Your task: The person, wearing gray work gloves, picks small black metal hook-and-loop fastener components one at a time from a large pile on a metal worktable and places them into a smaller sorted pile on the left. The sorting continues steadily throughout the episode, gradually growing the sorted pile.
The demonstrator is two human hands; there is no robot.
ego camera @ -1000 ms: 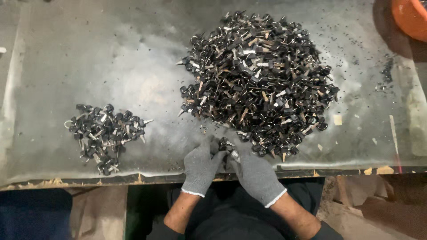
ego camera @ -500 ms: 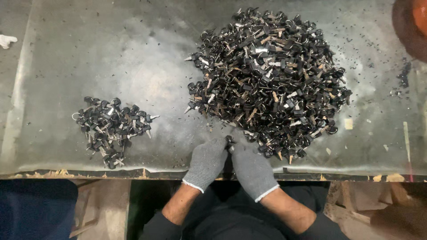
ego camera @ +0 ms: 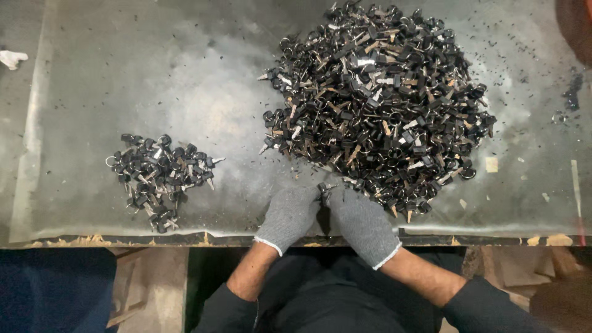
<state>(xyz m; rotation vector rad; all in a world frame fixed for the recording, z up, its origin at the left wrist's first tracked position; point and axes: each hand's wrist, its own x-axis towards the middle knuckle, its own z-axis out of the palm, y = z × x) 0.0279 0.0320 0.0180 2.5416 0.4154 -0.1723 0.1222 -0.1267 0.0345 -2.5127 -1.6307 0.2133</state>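
Pinching 1 small black key part (ego camera: 323,190) between gloved left hand (ego camera: 287,216) and right hand (ego camera: 362,223), near table (ego camera: 203,80) edge; unchanged since earlier. Large pile (ego camera: 376,102) far right, small pile (ego camera: 159,176) left.

Big pile of keys (ego camera: 376,105) blocks right-centre; small pile (ego camera: 160,176) sits left; bare tabletop (ego camera: 185,80) between and behind them lies open.

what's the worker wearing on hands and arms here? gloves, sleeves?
Both hands wear grey knitted gloves with a thin white edge at the cuff: left hand, right hand. The forearms are bare below the gloves. Dark sleeves, black or nearly so, are pushed up toward the elbows. No markings, watch or wristbands show.
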